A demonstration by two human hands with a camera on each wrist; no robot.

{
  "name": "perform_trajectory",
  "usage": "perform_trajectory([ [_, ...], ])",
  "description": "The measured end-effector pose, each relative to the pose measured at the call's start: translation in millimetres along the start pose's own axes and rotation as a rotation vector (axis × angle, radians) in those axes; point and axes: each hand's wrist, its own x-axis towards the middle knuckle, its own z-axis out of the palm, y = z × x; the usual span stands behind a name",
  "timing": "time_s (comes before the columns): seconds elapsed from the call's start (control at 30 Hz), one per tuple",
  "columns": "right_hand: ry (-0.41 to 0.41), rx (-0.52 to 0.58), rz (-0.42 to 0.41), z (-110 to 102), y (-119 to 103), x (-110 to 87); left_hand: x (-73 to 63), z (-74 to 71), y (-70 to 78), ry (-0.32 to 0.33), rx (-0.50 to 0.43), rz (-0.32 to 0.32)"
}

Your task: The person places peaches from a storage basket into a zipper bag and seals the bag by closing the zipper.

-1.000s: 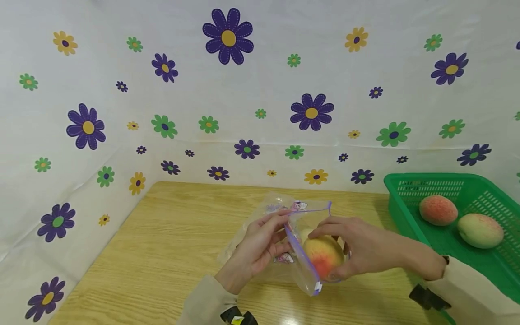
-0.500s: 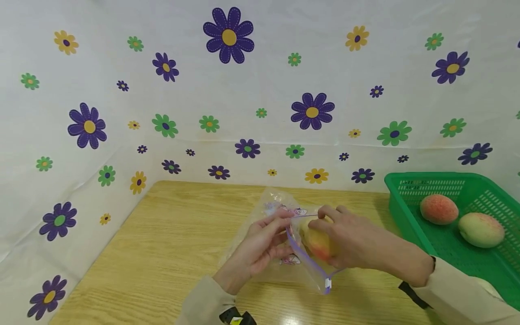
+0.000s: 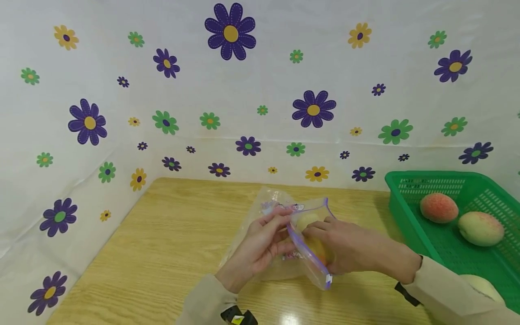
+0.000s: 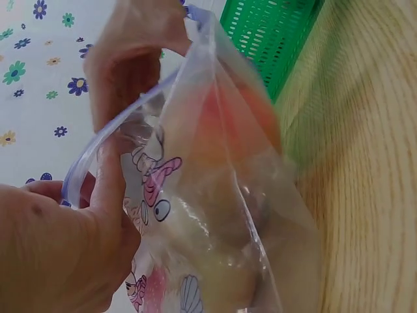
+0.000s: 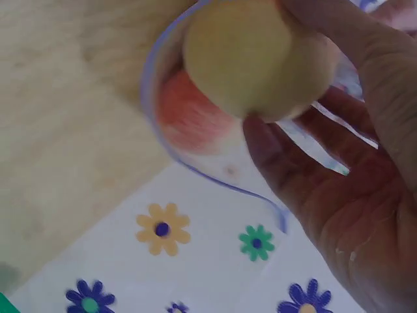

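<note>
My left hand pinches the purple zip edge of a clear plastic zip bag printed with pink cartoon figures. A white slider sits at the near end of that edge. In the bag's mouth, my right hand grips a yellow peach, partly covered by the fingers. Behind it in the right wrist view, a reddish peach shows within the purple rim. Through the plastic in the left wrist view, a blurred red and yellow fruit shape appears.
A green plastic basket stands at the right, holding a red peach and a paler one. Another pale fruit is partly hidden by the right sleeve. A flowered white cloth rises behind the wooden table.
My right hand has moved leftward with the peach, deeper into the bag's mouth, and its fingers now hide more of the fruit. The left hand stays nearly in place on the zip edge.
</note>
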Motion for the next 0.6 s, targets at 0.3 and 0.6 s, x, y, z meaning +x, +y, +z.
perform_trajectory([
  [0.3, 0.041, 0.046, -0.032, 13.7, 8.1, -0.6, 1.0, -5.1, -0.6, 0.016, -0.004, 0.004],
  [0.6, 0.084, 0.048, 0.001, 11.7, 15.0, -9.9, 1.1, -14.3, 4.5, 0.051, -0.054, 0.020],
])
